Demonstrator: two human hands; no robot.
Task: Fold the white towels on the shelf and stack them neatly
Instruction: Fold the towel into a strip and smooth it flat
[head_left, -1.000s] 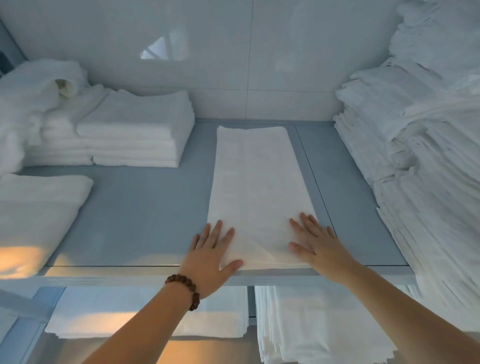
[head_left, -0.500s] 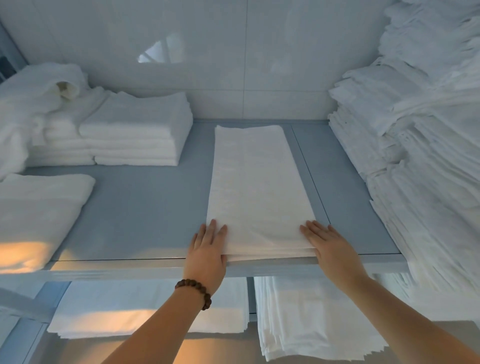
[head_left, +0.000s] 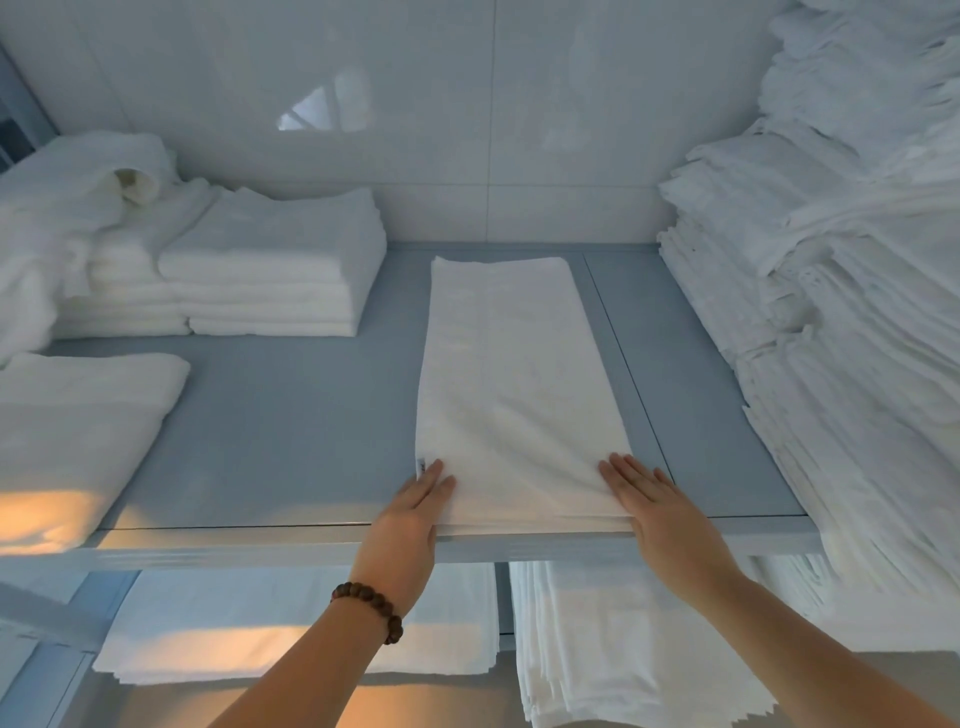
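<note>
Two hands lay flat at the bottom centre of the frame, on the near end of the white towel (head_left: 511, 384). The left hand (head_left: 410, 512), with a bead bracelet (head_left: 370, 607) at its wrist, had its fingers straight and close together on the near left corner. The right hand (head_left: 655, 506) had its fingers lightly spread on the near right corner — neither pinched the cloth.

The towel lay as a long narrow strip on the grey shelf (head_left: 291, 426), running from the front lip at lower centre toward the back wall. Judging by that, the next fold would be crosswise. To do it well, both near corners should be lifted evenly, carried to the far corners and matched edge to edge. The cloth should then be smoothed outward from the fold.

A small tag (head_left: 422, 464) showed at the towel's near left corner, too small to read — no other writing was visible. Farther back, a folded stack (head_left: 275, 270) sat at upper left, the likely place for the finished towel. A tall pile (head_left: 831, 322) filled the right side.
</note>
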